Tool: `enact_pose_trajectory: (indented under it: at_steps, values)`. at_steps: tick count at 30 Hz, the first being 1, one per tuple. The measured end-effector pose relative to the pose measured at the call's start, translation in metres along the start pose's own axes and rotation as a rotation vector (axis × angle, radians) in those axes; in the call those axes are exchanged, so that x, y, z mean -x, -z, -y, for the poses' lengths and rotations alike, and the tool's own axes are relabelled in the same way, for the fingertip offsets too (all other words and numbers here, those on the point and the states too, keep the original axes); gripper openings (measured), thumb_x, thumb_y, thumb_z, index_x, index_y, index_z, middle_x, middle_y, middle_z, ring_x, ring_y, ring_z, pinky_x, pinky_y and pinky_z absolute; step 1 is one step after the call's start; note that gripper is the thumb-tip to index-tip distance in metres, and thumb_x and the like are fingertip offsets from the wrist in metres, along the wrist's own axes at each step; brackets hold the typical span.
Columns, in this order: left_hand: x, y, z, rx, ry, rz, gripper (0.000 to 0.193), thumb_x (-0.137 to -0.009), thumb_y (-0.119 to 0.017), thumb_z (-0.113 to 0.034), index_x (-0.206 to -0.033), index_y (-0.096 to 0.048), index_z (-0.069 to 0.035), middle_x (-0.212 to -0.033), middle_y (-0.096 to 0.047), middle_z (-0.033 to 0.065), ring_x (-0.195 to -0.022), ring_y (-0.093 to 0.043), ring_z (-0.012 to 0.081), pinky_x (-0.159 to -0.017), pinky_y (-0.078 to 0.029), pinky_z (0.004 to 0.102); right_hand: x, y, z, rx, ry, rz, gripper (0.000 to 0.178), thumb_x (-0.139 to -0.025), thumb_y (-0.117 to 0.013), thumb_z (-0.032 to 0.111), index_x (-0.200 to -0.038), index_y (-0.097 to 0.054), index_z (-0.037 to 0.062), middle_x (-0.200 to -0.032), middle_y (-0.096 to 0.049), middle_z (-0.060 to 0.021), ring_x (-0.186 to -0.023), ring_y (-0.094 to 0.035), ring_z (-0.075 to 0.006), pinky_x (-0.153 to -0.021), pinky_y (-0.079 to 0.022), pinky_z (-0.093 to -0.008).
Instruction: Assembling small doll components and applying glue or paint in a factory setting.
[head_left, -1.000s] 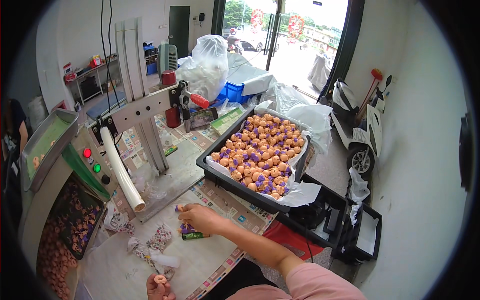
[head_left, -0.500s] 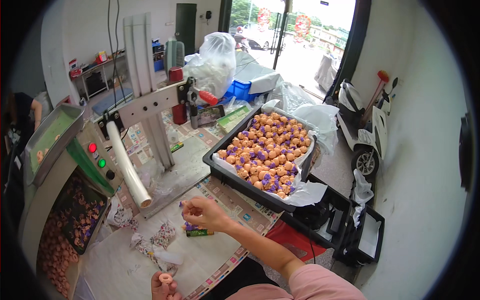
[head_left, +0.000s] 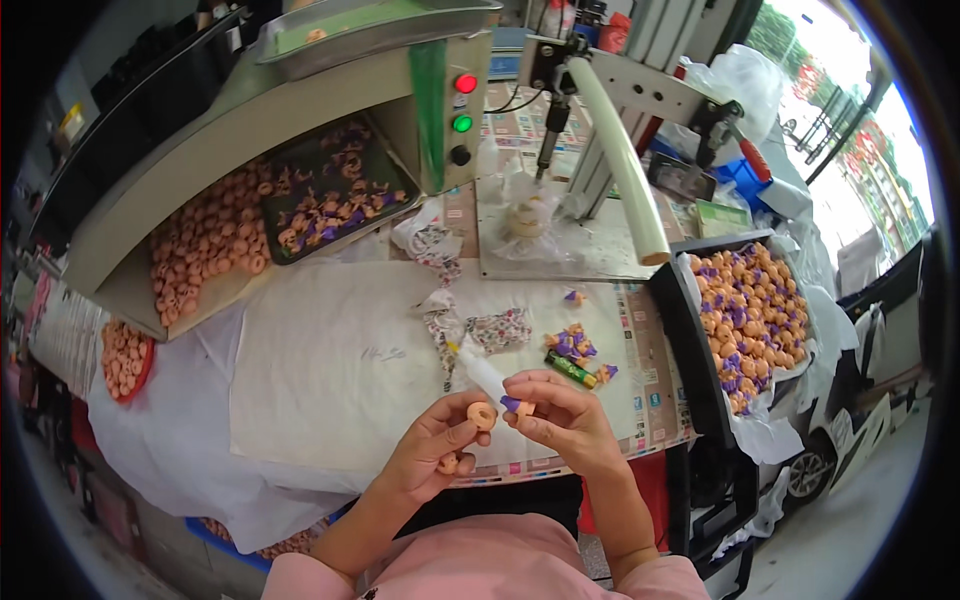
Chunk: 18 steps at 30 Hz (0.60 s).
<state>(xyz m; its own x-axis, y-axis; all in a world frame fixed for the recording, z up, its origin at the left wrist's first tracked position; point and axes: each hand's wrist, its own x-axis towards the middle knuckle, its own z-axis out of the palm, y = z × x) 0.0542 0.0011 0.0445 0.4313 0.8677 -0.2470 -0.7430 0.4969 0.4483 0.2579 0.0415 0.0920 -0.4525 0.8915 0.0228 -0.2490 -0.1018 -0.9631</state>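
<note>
The left hand (head_left: pixel 435 448) had its thumb and fingers pinched on a peach ring (head_left: pixel 481 416), another peach lump (head_left: pixel 447 463) tucked against its lower fingers. At its three o'clock, the right hand (head_left: pixel 565 425) had its fingertips closed on a purple-and-peach bit (head_left: pixel 517 406), just beside the ring. Between one and two o'clock lay a small pile (head_left: pixel 572 343) touching a green tube (head_left: pixel 570 369); farther, toward two, stood a full black tray (head_left: pixel 690 350).
</note>
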Motion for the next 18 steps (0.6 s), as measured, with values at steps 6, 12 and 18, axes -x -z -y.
enact_pose_trajectory:
  at_steps: [6,12,18]
  values:
    - [0.008,0.006,-0.006,0.018,-0.007,-0.026,0.033,-0.093,-0.061,-0.009,-0.125,-0.054,-0.006,-0.106,-0.058,0.0060,-0.085,-0.059,0.0089,-0.051,-0.048,0.0193,0.000,-0.009,-0.011,0.016,-0.037,-0.003,0.031,-0.088,-0.067,0.000,-0.118,-0.062,-0.0024,-0.122,-0.052,-0.0096,-0.102,-0.057,-0.0134,-0.090,-0.051,-0.0279]
    - [0.010,0.014,-0.010,0.012,0.018,-0.001,0.033,-0.094,-0.061,-0.011,-0.125,-0.055,-0.007,-0.104,-0.059,0.0055,-0.085,-0.058,0.0078,-0.051,-0.047,0.0187,-0.005,-0.008,-0.014,0.460,0.203,-0.010,0.026,-0.085,-0.071,0.005,-0.110,-0.068,0.0019,-0.103,-0.061,-0.0093,-0.085,-0.062,-0.0139,-0.075,-0.054,-0.0253]
    - [0.009,0.016,-0.010,-0.009,0.011,-0.001,0.034,-0.093,-0.062,-0.011,-0.127,-0.055,-0.006,-0.103,-0.059,0.0049,-0.087,-0.058,0.0078,-0.051,-0.048,0.0180,-0.005,-0.021,-0.015,0.500,0.112,-0.064,0.024,-0.085,-0.070,0.006,-0.109,-0.068,0.0029,-0.094,-0.061,-0.0078,-0.080,-0.061,-0.0129,-0.069,-0.054,-0.0238]
